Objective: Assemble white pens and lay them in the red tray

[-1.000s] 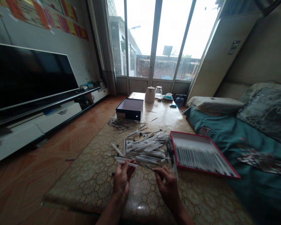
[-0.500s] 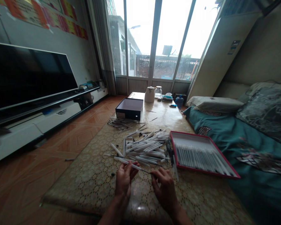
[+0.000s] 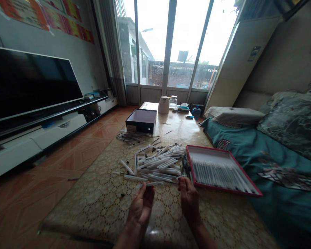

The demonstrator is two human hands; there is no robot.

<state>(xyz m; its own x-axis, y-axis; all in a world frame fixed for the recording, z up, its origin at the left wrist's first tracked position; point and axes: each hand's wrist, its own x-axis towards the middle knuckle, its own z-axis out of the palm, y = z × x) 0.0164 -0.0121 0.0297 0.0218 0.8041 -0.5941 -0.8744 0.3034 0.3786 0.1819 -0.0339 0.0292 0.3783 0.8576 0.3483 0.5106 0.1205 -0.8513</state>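
Note:
My left hand (image 3: pixel 142 204) is closed around a whitish pen barrel (image 3: pixel 154 183), held nearly level above the table in front of the pile. My right hand (image 3: pixel 189 196) is at the right end of the pile, by the near left corner of the red-rimmed tray. Its fingers are pinched together, and what lies between them is too small to make out. Many white pen barrels (image 3: pixel 162 162) lie heaped beyond both hands. Dark pen caps (image 3: pixel 186 166) lie in a strip between the heap and the tray (image 3: pixel 225 149). Rows of pens (image 3: pixel 220 175) fill the tray's near part.
Thin dark refills (image 3: pixel 129 138) lie scattered before a dark blue box (image 3: pixel 140 127). Farther back stand a beige kettle (image 3: pixel 163 105), a glass jar (image 3: pixel 173 102) and a tissue pack (image 3: pixel 183 107). A teal-covered sofa (image 3: pixel 238 145) runs along the table's right side.
The dark refill that stretched from the barrel to my right hand no longer sticks out. My right hand has moved right and forward to the pile's edge; my left still holds the barrel.

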